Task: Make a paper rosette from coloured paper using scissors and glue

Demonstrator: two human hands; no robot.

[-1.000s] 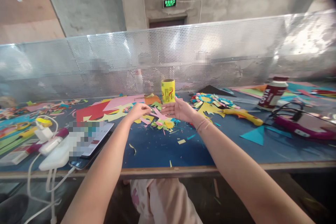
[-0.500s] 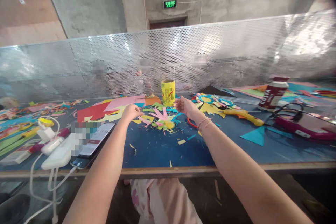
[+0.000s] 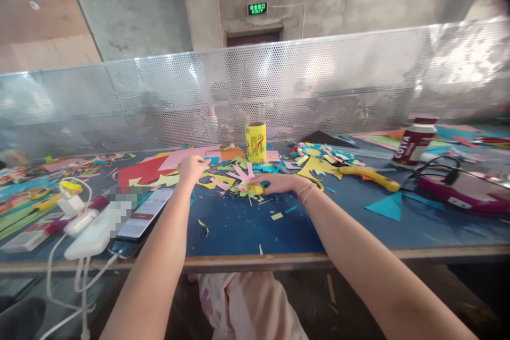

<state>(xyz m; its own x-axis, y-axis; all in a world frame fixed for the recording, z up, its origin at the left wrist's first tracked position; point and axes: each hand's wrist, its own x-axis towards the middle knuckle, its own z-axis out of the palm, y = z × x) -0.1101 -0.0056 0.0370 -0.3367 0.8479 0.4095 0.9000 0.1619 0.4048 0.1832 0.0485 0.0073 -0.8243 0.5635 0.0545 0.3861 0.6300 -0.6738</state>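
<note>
In the head view my right hand (image 3: 281, 184) reaches over a pile of cut paper strips (image 3: 240, 174) in pink, green and yellow. Its fingers are stretched out and apart, with the tips at a small folded yellow paper piece (image 3: 257, 189). My left hand (image 3: 193, 168) hovers beside the pink and yellow paper, thumb and fingers pinched together; whatever is between them is too small to make out. Behind the pile stands a yellow roll (image 3: 255, 142) with printed text, upright. The yellow handle of scissors (image 3: 316, 181) shows just beyond my right wrist.
A phone (image 3: 145, 212) and white power bank (image 3: 90, 234) with cables lie at the left. Right of my arm are a yellow-handled tool (image 3: 370, 176), a blue paper triangle (image 3: 384, 206), a brown bottle (image 3: 415, 143) and a purple device (image 3: 464, 194). A perforated metal screen (image 3: 334, 79) borders the back.
My right hand has moved down and left from beside the yellow roll to the small yellow paper piece. My left hand has shifted slightly left and up.
</note>
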